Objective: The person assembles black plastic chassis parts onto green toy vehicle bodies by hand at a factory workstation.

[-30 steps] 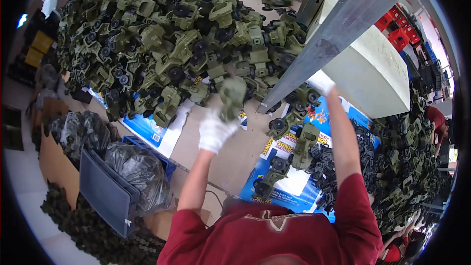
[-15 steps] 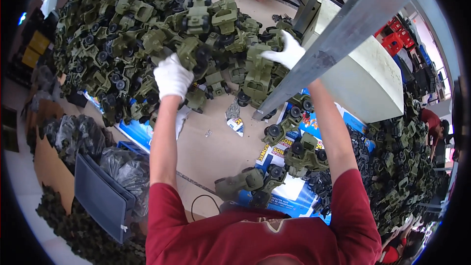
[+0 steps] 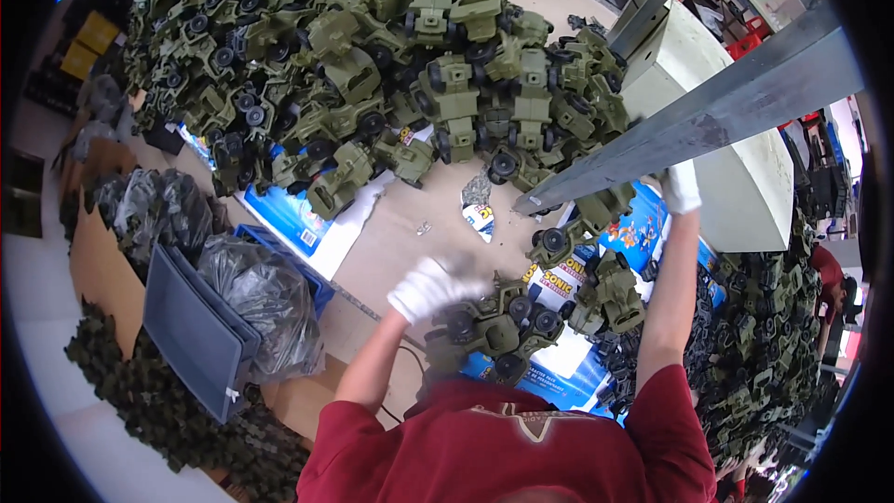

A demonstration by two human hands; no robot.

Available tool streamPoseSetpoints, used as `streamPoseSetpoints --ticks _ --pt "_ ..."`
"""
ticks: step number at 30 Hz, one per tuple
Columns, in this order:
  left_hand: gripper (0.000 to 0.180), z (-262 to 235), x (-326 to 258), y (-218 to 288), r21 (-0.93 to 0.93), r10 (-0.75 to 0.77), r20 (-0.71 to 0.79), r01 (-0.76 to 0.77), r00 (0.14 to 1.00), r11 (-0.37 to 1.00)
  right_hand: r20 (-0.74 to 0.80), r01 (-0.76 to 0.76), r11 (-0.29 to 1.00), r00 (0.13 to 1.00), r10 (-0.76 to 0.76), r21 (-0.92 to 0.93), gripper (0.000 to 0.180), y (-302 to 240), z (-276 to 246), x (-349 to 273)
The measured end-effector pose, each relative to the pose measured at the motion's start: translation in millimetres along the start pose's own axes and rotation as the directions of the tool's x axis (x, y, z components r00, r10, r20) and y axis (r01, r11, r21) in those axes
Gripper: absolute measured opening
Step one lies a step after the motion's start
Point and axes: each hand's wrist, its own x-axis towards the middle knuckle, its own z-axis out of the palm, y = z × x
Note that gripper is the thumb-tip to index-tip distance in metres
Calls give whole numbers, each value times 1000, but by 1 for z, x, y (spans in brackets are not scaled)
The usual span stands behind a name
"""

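Head camera: the left hand (image 3: 430, 291), gloved in white, is held over the near part of the table (image 3: 391, 237), just beside a group of olive-green toy vehicles (image 3: 512, 317). Its fingers are blurred, and whether anything is gripped cannot be told. The right hand (image 3: 684, 188), gloved likewise, is placed just beside a slanting metal post (image 3: 689, 112); its fingers are not clearly shown, so whether it is open or closed cannot be told. Between the hands, another toy vehicle (image 3: 610, 293) is laid over blue printed cardboard (image 3: 568, 386), with small black parts (image 3: 610, 354) strewn nearby. Farther off, a large heap of similar vehicles (image 3: 345, 74) is piled on the table. A pale box-shaped cabinet (image 3: 731, 154) is set beyond the post. At the left, grey bins (image 3: 196, 335) are seen beside a plastic bag (image 3: 265, 307).
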Motion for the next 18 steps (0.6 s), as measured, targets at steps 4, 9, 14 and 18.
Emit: streamPoseSetpoints --ticks 4,9,14,18 --pt "106 -69 75 48 5 36 -669 -43 742 999 172 -299 713 844 507 -634 40 -48 3 -37" --pt "138 -108 203 31 -237 -109 -748 -110 654 965 277 37 745 939 202 -666 81 -34 109 18" --pt "128 -96 194 36 -187 -122 -720 -22 683 982 334 79 832 933 131 -549 110 -10 235 124" --pt "90 -82 194 31 -124 -46 -732 -67 679 990 399 39 830 888 226 -556 116 11 246 159"
